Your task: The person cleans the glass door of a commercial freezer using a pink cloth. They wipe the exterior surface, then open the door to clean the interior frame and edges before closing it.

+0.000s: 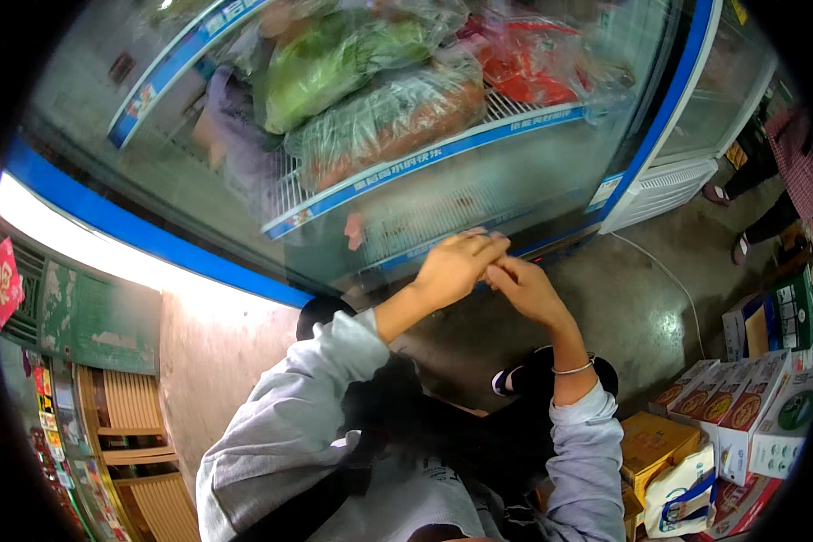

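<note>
My left hand [462, 263] and my right hand [523, 286] meet in front of a glass-door display fridge [406, 234]. Their fingers are curled against each other, and whether something small is between them is hidden. Behind the glass, a wire shelf [290, 181] carries a clear plastic bag of reddish contents [396, 122], a bag of green produce [325, 68] and a red bag [528, 64]. A purple-grey bag [234, 129] lies at the left of that shelf. Around my right wrist is a metal bangle [574, 369].
Stacked cartons [735, 406], a brown box [657, 440] and a white carrier bag [681, 494] stand at right. A white cable [671, 278] crosses the concrete floor. Another person [796, 156] stands at far right. Slatted wooden chairs [132, 406] are at left.
</note>
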The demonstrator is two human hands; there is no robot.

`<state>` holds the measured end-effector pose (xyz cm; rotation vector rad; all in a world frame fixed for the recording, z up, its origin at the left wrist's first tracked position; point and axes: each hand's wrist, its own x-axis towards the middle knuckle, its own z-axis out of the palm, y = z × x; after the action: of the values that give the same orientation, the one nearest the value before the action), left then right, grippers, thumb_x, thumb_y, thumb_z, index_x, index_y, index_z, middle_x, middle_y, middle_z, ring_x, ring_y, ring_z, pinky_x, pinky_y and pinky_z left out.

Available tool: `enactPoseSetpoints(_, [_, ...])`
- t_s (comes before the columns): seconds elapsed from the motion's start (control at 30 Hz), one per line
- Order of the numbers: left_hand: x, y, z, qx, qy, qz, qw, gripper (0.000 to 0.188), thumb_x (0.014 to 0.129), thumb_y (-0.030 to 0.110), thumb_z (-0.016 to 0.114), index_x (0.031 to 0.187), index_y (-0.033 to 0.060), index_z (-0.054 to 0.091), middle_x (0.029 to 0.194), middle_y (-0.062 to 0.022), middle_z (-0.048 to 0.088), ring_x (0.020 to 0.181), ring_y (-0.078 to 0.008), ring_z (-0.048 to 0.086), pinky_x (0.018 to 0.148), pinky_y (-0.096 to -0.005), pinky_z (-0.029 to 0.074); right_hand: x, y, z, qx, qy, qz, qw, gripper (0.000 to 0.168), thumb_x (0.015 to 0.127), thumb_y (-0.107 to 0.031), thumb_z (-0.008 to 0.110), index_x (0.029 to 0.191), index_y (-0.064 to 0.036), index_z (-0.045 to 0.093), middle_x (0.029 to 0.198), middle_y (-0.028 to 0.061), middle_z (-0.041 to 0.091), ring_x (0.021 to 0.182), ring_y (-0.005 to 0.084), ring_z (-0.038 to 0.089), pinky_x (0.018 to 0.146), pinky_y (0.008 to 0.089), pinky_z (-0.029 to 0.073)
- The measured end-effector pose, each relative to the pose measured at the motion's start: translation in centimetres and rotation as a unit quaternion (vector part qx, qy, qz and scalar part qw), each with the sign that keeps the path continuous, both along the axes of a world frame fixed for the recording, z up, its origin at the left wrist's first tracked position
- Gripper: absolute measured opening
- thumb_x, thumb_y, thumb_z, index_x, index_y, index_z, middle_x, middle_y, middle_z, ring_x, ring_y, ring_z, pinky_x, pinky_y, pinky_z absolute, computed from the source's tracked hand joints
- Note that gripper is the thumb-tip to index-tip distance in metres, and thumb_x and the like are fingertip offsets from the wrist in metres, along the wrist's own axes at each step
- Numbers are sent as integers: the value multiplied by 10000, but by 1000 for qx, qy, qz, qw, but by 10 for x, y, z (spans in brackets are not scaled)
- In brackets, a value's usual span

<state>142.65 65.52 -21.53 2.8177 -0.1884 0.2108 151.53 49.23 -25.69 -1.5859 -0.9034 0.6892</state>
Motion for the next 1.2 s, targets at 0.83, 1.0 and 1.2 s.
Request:
enactPoseSetpoints(0.83, [-122, 32, 90, -246, -443, 216, 835, 557, 832, -17, 602, 1338, -22, 370, 1313, -153, 417, 1208, -245, 443, 1041, -386, 348, -32, 51, 39, 85, 295, 280, 910, 522, 952, -177, 581, 1408, 2, 403, 1335, 114, 523, 1201, 183, 513, 1009, 327, 407])
enactPoseSetpoints(1.0, [-81, 67, 128, 127, -540, 289, 780, 380, 839, -30, 592, 1218, -10, 571, 1228, -157, 484, 1091, -274, 524, 956, -380, 412, -40, 63, 22, 14, 202, 229, 952, 326, 984, -198, 536, 1272, -45, 552, 1094, 84, 640, 972, 145, 607, 867, 287, 481])
enactPoseSetpoints(1.2, [41, 29, 68, 297, -480, 90, 820, 354, 786, 88, 608, 1114, 180, 706, 1094, 24, 657, 896, -149, 577, 790, -301, 409, -6, 38, 8, 99, 221, 85, 966, 269, 989, -216, 538, 1160, -23, 613, 956, 63, 651, 864, 114, 607, 776, 251, 495])
